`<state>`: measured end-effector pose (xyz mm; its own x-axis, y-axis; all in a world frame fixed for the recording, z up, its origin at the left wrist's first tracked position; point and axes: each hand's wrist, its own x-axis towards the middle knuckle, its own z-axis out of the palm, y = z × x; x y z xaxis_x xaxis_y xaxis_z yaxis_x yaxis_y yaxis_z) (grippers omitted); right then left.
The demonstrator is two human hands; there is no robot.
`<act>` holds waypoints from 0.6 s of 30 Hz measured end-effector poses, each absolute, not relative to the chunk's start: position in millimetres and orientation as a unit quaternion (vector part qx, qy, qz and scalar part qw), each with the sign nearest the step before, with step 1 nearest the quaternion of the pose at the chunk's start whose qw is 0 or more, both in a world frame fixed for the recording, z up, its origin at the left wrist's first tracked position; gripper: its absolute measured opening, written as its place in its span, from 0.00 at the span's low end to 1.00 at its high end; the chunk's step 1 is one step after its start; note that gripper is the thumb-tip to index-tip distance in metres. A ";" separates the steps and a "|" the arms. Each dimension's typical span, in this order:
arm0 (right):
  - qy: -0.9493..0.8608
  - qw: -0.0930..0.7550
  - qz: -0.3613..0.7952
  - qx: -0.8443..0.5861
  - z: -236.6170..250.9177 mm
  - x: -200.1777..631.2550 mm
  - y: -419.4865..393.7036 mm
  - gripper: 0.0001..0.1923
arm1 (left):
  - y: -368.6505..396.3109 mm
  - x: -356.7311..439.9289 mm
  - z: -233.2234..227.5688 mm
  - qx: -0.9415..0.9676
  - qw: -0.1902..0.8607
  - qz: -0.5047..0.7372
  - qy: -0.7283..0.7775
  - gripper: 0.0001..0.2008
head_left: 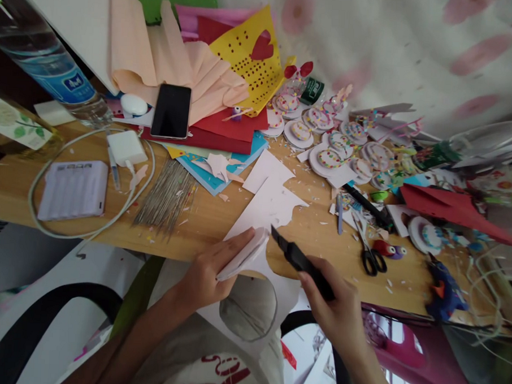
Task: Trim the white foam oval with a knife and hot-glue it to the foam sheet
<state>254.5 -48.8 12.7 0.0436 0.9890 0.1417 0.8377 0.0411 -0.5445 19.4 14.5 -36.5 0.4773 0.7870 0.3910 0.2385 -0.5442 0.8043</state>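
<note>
My left hand [207, 277] grips a round white foam-like disc [247, 254], tilted on edge above the table's front edge. In my right hand [338, 306] is a black utility knife [301, 262], its blade pointing up and left, close to the disc's rim but apart from it. Below the hands, over my lap, hangs a white sheet [282, 306] with a large round hole cut through it. Another white piece [266, 206] with a curved cut edge lies on the table just beyond the disc.
Finished-looking decorated white discs [329, 157] crowd the back right. Scissors [370, 253] and a blue glue gun [444, 291] lie at right. Thin wires [166, 199], a phone [171, 111], a cable loop [33, 188] and a water bottle [70, 76] occupy the left. Scraps litter the wooden table [317, 234].
</note>
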 end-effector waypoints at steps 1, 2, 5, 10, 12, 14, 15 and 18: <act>-0.692 0.262 0.166 -0.652 17.2 251.9 -50.6 0.10 | 14.6 19.1 -36.5 0.786 0.349 0.394 0.326 0.30; -0.708 0.267 0.178 -0.629 21.8 248.7 -52.1 0.10 | 14.8 18.8 -36.7 0.786 0.351 0.392 0.325 0.30; -0.737 0.269 0.189 -0.591 31.7 240.7 -53.9 0.10 | 15.3 17.7 -37.2 0.784 0.361 0.385 0.325 0.29; -0.745 0.262 0.155 -0.594 31.8 239.8 -54.3 0.11 | 15.8 17.9 -35.9 0.786 0.361 0.380 0.328 0.29; -0.744 0.262 0.137 -0.599 30.6 239.8 -55.4 0.12 | 16.2 18.7 -35.9 0.788 0.355 0.379 0.330 0.29; -0.744 0.264 0.123 -0.601 28.2 239.3 -55.8 0.12 | 16.4 19.5 -36.8 0.789 0.349 0.382 0.330 0.29; -0.743 0.263 0.117 -0.604 26.0 239.6 -55.3 0.11 | 16.4 19.7 -37.5 0.789 0.345 0.389 0.328 0.29; -0.700 0.240 0.084 -0.667 14.3 245.0 -51.0 0.13 | 15.7 19.5 -39.3 0.795 0.325 0.406 0.313 0.29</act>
<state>245.0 -51.0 14.3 0.0056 0.9746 0.2239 0.8939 0.0955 -0.4381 19.5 15.7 -39.3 0.4733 0.7616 0.4426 0.2338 -0.5931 0.7705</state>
